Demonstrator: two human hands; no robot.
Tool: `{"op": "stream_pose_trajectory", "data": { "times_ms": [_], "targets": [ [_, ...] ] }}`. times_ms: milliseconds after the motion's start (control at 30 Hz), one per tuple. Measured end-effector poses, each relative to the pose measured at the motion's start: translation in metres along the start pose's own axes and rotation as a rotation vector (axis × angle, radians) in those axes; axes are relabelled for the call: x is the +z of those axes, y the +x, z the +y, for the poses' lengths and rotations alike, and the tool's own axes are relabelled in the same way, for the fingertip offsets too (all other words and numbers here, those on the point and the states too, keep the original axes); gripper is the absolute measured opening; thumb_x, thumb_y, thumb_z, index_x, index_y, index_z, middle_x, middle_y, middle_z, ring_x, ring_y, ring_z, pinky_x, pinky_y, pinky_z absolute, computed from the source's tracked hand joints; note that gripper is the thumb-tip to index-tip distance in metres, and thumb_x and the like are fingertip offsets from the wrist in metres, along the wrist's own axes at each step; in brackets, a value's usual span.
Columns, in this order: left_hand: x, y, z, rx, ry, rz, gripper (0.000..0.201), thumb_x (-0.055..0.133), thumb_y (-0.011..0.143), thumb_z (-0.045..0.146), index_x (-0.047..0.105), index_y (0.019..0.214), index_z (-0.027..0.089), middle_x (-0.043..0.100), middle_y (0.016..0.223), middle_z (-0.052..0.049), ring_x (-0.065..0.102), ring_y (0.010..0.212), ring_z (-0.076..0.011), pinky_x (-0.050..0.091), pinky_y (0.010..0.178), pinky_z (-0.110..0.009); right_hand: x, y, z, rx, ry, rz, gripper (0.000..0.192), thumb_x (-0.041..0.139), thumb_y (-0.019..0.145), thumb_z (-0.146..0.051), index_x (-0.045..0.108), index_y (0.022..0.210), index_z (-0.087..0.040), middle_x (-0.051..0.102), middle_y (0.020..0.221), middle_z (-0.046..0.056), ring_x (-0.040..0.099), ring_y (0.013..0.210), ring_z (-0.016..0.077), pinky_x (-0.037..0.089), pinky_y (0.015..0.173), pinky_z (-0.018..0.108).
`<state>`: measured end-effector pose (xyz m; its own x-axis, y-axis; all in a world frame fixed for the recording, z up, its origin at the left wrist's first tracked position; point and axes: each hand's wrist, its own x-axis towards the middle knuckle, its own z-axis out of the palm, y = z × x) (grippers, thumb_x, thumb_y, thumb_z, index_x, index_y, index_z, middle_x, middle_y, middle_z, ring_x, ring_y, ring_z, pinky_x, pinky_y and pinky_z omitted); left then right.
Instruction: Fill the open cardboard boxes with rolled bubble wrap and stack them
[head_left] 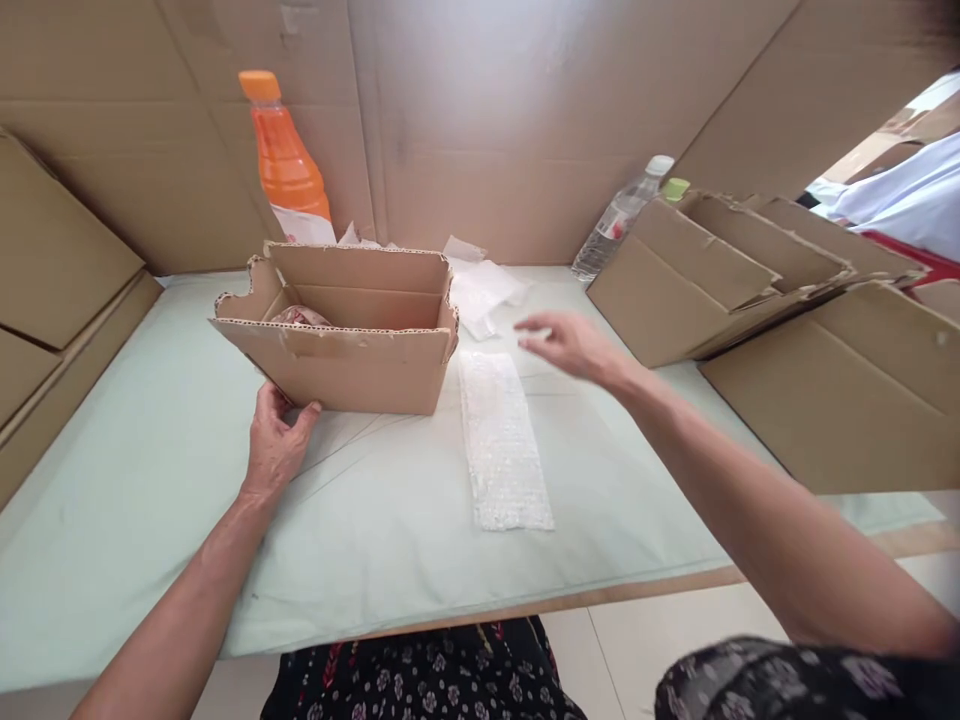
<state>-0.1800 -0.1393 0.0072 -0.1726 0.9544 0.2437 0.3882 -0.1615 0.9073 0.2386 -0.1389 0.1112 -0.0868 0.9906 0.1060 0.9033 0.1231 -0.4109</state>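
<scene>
My left hand [279,440] grips the lower left corner of an open cardboard box [367,370], thumb at its front edge and fingers partly hidden beneath. Inside the box, a red-and-white patterned item [301,316] shows only in part. My right hand [562,342] hovers to the right of the box, fingers apart and nothing in them. Just below it, a flat strip of bubble wrap [506,450] lies on the green cloth [390,530]. Thin white crumpled sheets [484,295] rest behind the strip, near the right fingertips.
An orange drink bottle [289,165] leans at the back left, and a clear water bottle [622,220] at the back right. Nested cardboard boxes [675,290] stand on the right, with cardboard panels [60,270] at left. Part of another person's pale clothing [907,190] shows far right.
</scene>
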Motion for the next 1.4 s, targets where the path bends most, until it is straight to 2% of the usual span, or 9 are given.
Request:
{"op": "stream_pose_trajectory", "data": {
  "times_ms": [267,400,500,633,733,867,1133,1267,1400],
  "targets": [
    [-0.030,-0.046,0.043,0.297,0.238,0.165,0.080,0.072,0.084,0.028,0.035,0.154,0.020,0.047,0.156,-0.013,0.047,0.144,-0.0335,0.041,0.118,-0.055,0.049,-0.200,-0.032,-0.248,0.005,-0.192,0.049,0.051,0.089,-0.012,0.068,0.133,-0.028,0.062,0.147,0.009,0.058,0.135,0.0321,0.052,0.104,0.056],
    [-0.023,-0.111,0.083,0.442,0.272,-0.115,0.063,0.066,0.090,0.024,0.047,0.150,0.026,0.057,0.149,-0.007,0.054,0.138,-0.0303,0.043,0.119,-0.053,0.072,-0.201,-0.035,-0.222,0.018,-0.052,0.031,0.046,0.099,-0.019,0.076,0.107,-0.023,0.072,0.131,0.011,0.064,0.126,0.0319,0.053,0.097,0.053],
    [0.001,-0.148,0.096,0.461,0.255,-0.493,0.073,0.062,0.089,0.022,0.035,0.157,0.025,0.050,0.155,-0.012,0.044,0.147,-0.0315,0.039,0.123,-0.053,0.071,-0.194,-0.044,-0.162,0.157,0.018,0.030,0.046,0.102,-0.025,0.076,0.103,-0.024,0.079,0.111,0.008,0.072,0.108,0.0263,0.054,0.094,0.047],
    [0.034,-0.164,0.100,0.409,0.121,-0.686,0.086,0.064,0.088,0.022,0.021,0.163,0.027,0.051,0.153,-0.014,0.046,0.145,-0.0314,0.043,0.118,-0.052,0.056,-0.197,-0.063,-0.030,0.423,-0.021,0.026,0.051,0.101,-0.035,0.075,0.101,-0.024,0.079,0.097,0.005,0.073,0.087,0.0199,0.058,0.081,0.034],
    [0.050,-0.161,0.102,0.149,0.092,-0.725,0.068,0.059,0.093,0.027,0.036,0.157,0.024,0.071,0.118,-0.009,0.067,0.110,-0.0246,0.055,0.098,-0.044,0.053,-0.204,-0.069,0.026,0.544,-0.010,0.024,0.055,0.100,-0.037,0.074,0.103,-0.022,0.078,0.095,0.004,0.072,0.081,0.0174,0.058,0.072,0.029],
    [0.063,-0.155,0.100,0.025,0.188,-0.667,0.059,0.057,0.093,0.030,0.046,0.151,0.018,0.069,0.090,-0.003,0.064,0.087,-0.0202,0.054,0.086,-0.038,0.067,-0.216,-0.071,-0.037,0.353,0.375,0.024,0.057,0.099,-0.021,0.066,0.121,-0.024,0.075,0.117,0.007,0.071,0.105,0.0200,0.057,0.088,0.036],
    [0.067,-0.151,0.087,0.411,0.258,-0.523,0.060,0.062,0.094,0.026,0.043,0.151,0.020,0.070,0.098,-0.004,0.066,0.086,-0.0184,0.055,0.088,-0.036,0.095,-0.214,-0.078,-0.319,-0.143,0.257,0.014,0.058,0.099,-0.016,0.070,0.106,-0.018,0.077,0.109,0.008,0.067,0.100,0.0243,0.046,0.086,0.041],
    [0.050,-0.160,0.095,0.648,0.260,-0.524,0.062,0.066,0.094,0.028,0.042,0.151,0.022,0.063,0.134,-0.015,0.059,0.124,-0.0280,0.050,0.104,-0.045,0.097,-0.214,-0.078,-0.285,0.029,0.237,0.016,0.055,0.101,-0.015,0.071,0.102,-0.017,0.078,0.097,0.005,0.069,0.085,0.0189,0.047,0.079,0.036],
    [0.046,-0.168,0.099,0.621,0.255,-0.626,0.052,0.054,0.098,0.013,0.044,0.148,0.021,0.073,0.102,-0.006,0.066,0.096,-0.0208,0.053,0.090,-0.037,0.089,-0.219,-0.079,-0.124,0.394,0.056,0.019,0.056,0.102,-0.023,0.072,0.112,-0.021,0.079,0.099,0.003,0.072,0.084,0.0162,0.055,0.075,0.030]
  ]
}}
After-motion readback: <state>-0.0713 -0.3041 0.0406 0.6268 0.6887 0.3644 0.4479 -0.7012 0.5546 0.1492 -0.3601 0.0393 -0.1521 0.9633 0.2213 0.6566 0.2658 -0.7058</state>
